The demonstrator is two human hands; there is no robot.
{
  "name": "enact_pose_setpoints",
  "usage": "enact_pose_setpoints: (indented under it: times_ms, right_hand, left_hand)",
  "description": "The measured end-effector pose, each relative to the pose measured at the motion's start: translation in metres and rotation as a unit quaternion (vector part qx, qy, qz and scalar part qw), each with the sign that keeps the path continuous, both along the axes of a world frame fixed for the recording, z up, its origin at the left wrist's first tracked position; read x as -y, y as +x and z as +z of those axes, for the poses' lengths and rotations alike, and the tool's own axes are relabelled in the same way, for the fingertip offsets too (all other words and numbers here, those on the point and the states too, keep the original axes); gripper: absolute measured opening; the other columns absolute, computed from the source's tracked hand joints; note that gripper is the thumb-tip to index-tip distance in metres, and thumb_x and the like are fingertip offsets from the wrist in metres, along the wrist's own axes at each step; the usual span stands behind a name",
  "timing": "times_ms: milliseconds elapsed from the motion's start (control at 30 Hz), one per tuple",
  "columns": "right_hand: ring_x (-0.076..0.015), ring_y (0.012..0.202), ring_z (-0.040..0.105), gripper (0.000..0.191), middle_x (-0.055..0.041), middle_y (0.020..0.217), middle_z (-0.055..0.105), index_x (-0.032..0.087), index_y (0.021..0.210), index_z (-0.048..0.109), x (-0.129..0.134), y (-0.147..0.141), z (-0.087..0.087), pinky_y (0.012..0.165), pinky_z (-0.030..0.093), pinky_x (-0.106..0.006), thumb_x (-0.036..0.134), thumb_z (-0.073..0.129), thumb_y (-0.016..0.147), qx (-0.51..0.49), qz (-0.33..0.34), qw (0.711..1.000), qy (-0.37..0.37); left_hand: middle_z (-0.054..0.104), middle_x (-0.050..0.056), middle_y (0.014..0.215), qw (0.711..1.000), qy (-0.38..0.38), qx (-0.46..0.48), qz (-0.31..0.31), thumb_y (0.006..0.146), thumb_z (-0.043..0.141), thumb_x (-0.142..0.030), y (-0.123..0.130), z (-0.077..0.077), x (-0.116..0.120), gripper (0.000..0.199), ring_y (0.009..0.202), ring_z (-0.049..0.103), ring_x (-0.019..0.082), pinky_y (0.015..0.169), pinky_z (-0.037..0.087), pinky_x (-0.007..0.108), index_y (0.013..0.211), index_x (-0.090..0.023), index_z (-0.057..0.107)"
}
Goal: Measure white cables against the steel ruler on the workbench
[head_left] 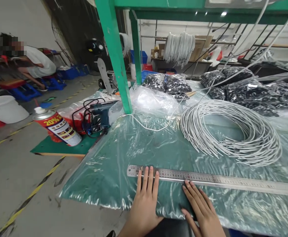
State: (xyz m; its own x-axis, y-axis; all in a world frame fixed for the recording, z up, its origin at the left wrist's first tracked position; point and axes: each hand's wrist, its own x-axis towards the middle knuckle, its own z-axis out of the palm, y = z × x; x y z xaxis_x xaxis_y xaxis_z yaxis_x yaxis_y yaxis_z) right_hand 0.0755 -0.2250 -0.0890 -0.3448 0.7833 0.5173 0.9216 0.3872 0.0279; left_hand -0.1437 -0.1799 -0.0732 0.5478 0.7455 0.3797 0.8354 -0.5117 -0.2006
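Steel ruler (208, 179) lies along the near tabletop (114, 164) edge. Left hand (145, 200), open, fingertips overlapping its end; right hand (203, 210), open, just beside. Press flat to prevent sliding on the plastic.

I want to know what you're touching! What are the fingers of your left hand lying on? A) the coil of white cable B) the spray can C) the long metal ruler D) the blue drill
C: the left hand lies flat with its fingertips across the long metal ruler.
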Motion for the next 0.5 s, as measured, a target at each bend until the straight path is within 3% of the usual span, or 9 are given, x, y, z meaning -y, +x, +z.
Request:
enact_pose_setpoints:
  times_ms: [333, 500]
  right_hand:
    - [-0.0242, 0.119, 0.057, 0.058, -0.0073, 0.134, 0.056, 0.015, 0.15, 0.026, -0.002, -0.006, 0.0, 0.088, 0.05, -0.037, 0.037, 0.038, 0.097, 0.002, -0.026, 0.999, 0.02]
    - [-0.0252, 0.121, 0.056, 0.051, -0.0068, 0.134, 0.056, 0.014, 0.143, 0.037, -0.005, -0.015, 0.003, 0.089, 0.052, -0.04, 0.03, 0.041, 0.095, -0.03, -0.075, 0.997, 0.014]
  left_hand:
    - [0.035, 0.019, 0.147, 1.0, 0.007, 0.01, 0.002, 0.04, 0.069, -0.081, 0.002, -0.001, -0.003, 0.13, 0.14, 0.016, 0.042, 0.115, 0.006, 0.056, 0.14, -0.008, 0.031]
    - [0.038, 0.024, 0.143, 0.997, 0.02, 0.053, -0.042, 0.043, 0.069, -0.077, -0.006, -0.015, -0.015, 0.128, 0.141, 0.015, 0.043, 0.117, 0.003, 0.056, 0.14, -0.005, 0.029]
